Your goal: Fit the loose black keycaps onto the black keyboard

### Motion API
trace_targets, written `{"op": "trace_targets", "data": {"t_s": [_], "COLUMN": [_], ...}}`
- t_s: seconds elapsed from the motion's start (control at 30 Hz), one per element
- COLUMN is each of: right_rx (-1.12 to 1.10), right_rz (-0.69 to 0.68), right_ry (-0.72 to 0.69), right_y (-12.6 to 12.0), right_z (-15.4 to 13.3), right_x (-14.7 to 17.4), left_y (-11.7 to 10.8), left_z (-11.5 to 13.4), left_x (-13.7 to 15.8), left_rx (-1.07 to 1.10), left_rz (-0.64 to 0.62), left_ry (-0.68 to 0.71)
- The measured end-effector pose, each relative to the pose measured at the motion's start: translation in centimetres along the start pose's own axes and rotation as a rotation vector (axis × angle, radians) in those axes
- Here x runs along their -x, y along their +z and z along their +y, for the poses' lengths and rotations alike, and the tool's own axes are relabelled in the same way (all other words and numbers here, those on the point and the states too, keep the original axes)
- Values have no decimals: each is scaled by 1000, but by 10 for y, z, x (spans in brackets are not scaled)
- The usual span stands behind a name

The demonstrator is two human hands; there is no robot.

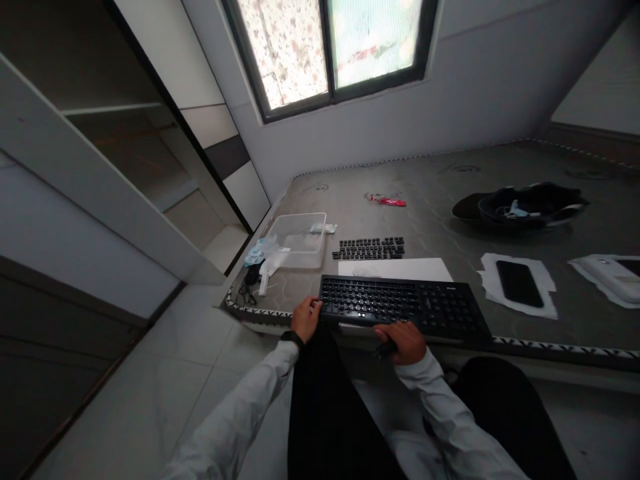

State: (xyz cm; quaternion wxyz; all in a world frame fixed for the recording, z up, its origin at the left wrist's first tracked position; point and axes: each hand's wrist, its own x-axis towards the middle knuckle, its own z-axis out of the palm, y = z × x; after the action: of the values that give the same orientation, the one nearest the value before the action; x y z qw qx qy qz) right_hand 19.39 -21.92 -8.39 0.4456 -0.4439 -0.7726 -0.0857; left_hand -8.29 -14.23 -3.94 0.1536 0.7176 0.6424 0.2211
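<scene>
A black keyboard [405,303] lies along the mattress's front edge, its letter area showing bare key sockets. My left hand [305,318] grips the keyboard's left end, fingers closed around the corner. My right hand [404,340] is closed at the keyboard's front edge, with a small dark object [384,349] poking out under its fingers; I cannot make out its kind. Behind the keyboard lies a white sheet [425,268], partly covered by it. Loose black keycaps [369,249] are laid out in rows beyond the sheet.
A clear plastic box [300,237] stands at the left, beside crumpled wrappers [255,252] and a dark cable [247,293]. A red packet [390,201] lies farther back. To the right are a dark cap [530,203] and a phone [519,283] on white paper.
</scene>
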Motion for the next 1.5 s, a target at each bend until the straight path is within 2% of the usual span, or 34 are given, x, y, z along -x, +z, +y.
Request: {"op": "trace_targets", "data": {"t_s": [0.07,0.17,0.27,0.43,0.57,0.7,0.77,1.0,1.13,1.5], "right_rx": [-82,-260,-555,-1080,-1278,-1340,-1362,-1284,-1240,-1174], "right_rz": [29,120,193,350,378,357,343,283,264,219], "right_ry": [92,423,729,924,987,999,988,1013,1007,1103], "right_y": [0,2,7,22,42,64,74,88,92,110], "right_z": [-3,-11,-19,-27,-36,-44,-47,-48,-46,-47], "right_x": [-1,-6,-22,-62,-85,-96,-100,-102,-99,-100], "left_y": [12,22,26,25,25,30,33,36,38,39], "left_z": [-1,0,3,6,11,17,18,16,15,16], "left_x": [9,16,21,36,52,56,54,48,48,47], "left_rx": [53,127,184,200,153,-10,-28,150,176,221], "left_rz": [49,95,109,173,188,187,179,159,158,161], "left_ry": [-55,-86,-66,30,175,352,387,380,368,341]}}
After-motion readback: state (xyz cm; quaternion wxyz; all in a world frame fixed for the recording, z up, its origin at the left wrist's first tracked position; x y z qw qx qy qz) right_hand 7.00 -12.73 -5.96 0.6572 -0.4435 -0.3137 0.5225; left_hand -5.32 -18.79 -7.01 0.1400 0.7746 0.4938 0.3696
